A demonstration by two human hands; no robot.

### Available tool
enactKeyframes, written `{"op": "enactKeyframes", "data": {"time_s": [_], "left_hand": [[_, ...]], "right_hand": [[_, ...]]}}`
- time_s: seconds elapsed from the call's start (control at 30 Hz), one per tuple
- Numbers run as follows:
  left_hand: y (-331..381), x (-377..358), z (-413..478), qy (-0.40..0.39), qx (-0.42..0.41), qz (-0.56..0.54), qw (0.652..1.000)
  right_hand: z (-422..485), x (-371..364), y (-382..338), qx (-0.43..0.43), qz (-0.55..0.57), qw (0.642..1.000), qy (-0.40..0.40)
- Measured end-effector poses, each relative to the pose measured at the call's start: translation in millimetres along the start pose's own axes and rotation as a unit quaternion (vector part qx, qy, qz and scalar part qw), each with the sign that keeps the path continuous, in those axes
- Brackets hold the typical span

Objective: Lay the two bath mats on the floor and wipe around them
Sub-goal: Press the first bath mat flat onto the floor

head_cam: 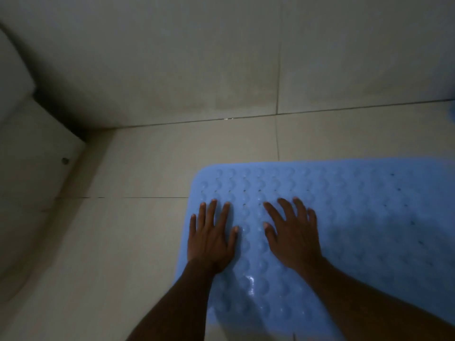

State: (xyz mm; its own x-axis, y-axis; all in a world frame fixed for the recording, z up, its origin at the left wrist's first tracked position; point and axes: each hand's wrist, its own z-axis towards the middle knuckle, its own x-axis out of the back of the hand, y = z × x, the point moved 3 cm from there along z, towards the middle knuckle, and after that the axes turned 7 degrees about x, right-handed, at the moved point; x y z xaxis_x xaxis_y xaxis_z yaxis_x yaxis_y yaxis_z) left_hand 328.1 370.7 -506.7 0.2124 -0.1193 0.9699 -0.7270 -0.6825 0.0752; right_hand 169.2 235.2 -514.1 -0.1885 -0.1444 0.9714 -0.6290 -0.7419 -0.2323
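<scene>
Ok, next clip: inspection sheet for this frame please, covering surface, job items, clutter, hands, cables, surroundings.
Surface: beige tiled floor, grout lines, dim light.
Job's things: blue bath mat lying flat on the floor; blue sliver at the right edge, cannot tell whether it is the second mat; no wiping cloth seen.
Clutter: nothing seen.
Grippers: left hand and right hand both flat, fingers spread, pressing the mat's left end.
Cables: nothing seen.
Surroundings: tiled wall behind; white fixture at left.

both hands (251, 237) flat, fingers spread
</scene>
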Motion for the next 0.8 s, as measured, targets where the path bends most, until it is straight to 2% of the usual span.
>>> {"op": "enactKeyframes", "data": {"time_s": [0.2, 0.3, 0.8], "left_hand": [[-5.0, -18.9, 18.4, 0.035, 0.006, -0.038, 0.999], [-4.3, -21.7, 21.3, 0.043, -0.019, -0.018, 0.999], [-1.9, -16.6, 32.6, -0.01, 0.005, -0.015, 1.0]], "right_hand": [[8.9, -10.6, -16.6, -0.016, -0.044, 0.997, 0.053], [12.2, -11.8, -17.3, -0.026, -0.064, 0.997, 0.028], [20.1, -11.5, -14.1, -0.04, -0.06, 0.996, -0.054]]}}
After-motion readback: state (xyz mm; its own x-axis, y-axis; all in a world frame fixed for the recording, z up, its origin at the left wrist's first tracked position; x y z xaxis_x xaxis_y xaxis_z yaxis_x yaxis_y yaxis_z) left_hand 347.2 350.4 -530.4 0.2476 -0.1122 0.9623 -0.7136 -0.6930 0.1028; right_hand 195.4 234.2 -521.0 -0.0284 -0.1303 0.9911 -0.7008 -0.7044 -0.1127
